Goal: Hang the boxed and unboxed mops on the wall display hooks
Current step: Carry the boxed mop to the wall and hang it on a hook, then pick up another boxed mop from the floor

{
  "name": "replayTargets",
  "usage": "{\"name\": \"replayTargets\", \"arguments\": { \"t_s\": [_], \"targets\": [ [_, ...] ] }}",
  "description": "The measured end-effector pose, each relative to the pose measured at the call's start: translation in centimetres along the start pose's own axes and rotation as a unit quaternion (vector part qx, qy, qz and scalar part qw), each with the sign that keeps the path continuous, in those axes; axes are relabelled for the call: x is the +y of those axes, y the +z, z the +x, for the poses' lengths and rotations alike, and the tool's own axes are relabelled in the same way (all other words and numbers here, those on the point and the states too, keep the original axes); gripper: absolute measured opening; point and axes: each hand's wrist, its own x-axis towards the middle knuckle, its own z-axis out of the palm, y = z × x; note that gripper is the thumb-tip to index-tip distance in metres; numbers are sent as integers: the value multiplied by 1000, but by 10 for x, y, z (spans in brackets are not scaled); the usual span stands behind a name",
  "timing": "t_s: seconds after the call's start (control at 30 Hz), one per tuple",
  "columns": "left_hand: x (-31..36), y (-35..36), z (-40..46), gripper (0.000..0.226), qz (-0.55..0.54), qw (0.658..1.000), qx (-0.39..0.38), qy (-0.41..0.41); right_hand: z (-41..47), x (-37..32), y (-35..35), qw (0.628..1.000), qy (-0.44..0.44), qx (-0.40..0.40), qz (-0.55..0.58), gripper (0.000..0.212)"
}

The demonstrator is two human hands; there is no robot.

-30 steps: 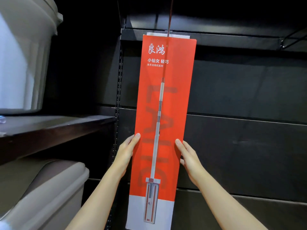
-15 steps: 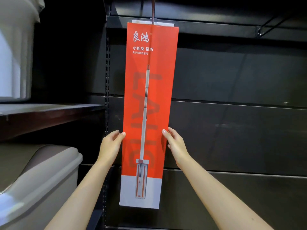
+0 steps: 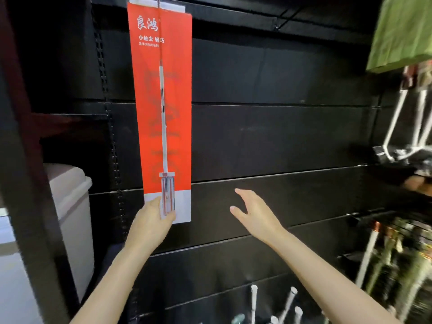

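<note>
Boxed mop (image 3: 163, 108): a tall, narrow, flat-faced cardboard carton, matte red over most of its length with a white band at the foot. Printed white characters sit near the top, and a picture of a slim mop runs down the centre. It hangs upright against the black wall panels (image 3: 268, 136), its top edge at the upper limit of the view; the hook itself cannot be made out.

Left hand (image 3: 153, 220): grasping the carton's bottom left corner, thumb laid across the white band, remaining fingers behind the box and hidden.

Right hand (image 3: 252, 213): released, fingers straight and spread, held in the air to the right of the carton and apart from it, touching nothing.

Surface: the wall consists of wide horizontal slats, dark and dull, divided by thin pale seams. A perforated metal upright (image 3: 109, 127) runs vertically just left of the carton.

Surroundings: a pale plastic bin with a rounded lid (image 3: 70, 206) stands at the left behind a dark post. At the right edge, blurred, hang a green item (image 3: 402, 31) and white tubular frames (image 3: 402, 122). Several white mop handles (image 3: 253, 302) rise from the bottom of the view, below the right forearm.
</note>
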Motion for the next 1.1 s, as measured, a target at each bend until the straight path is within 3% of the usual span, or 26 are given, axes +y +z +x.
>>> {"name": "replayTargets", "arguments": {
  "t_s": [0.17, 0.37, 0.5, 0.63, 0.9, 1.1],
  "targets": [
    [1, 45, -78, 65, 34, 991, -121, 56, -123, 39, 5, 988, 60, -54, -130, 59],
    [58, 114, -186, 55, 37, 943, -282, 171, -301, 92, -49, 961, 206, -102, -153, 58],
    [121, 164, -282, 47, 20, 867, -411, 282, -450, 119, -97, 927, 337, -88, -142, 55],
    [189, 204, -401, 50, 5, 770, -500, 395, -605, 124, -130, 860, 492, -22, -131, 56],
    [323, 236, -657, 65, -45, 624, -563, 540, -869, 87, -195, 688, 708, 114, -116, 51],
    [381, 244, -799, 63, -59, 542, -608, 577, -983, 84, -252, 611, 768, 168, -98, 51]
  ]
}}
